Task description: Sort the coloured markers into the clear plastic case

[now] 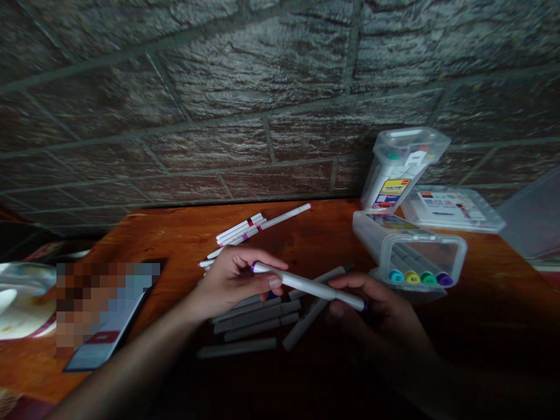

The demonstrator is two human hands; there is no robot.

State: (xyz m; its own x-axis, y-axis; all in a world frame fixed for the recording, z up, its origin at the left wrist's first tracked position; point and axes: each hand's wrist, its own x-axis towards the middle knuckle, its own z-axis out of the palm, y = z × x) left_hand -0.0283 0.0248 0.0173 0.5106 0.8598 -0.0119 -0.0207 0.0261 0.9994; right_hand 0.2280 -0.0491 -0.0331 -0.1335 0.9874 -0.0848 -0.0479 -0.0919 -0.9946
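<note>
L hand (pixel 230 277) grips white marker (pixel 308 286) nr purple end; R hand (pixel 387 321) grips opp. end. Clear box (pixel 371 236) w/ 4 mkrs (pixel 412 277) lies on bench (pixel 170 236).

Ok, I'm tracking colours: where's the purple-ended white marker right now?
In the head view, the purple-ended white marker is below and right of centre, held by the left hand and the right hand over loose markers on the table.

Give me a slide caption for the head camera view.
Left hand and right hand hold a white marker above a table with loose markers and clear plastic boxes.
</note>
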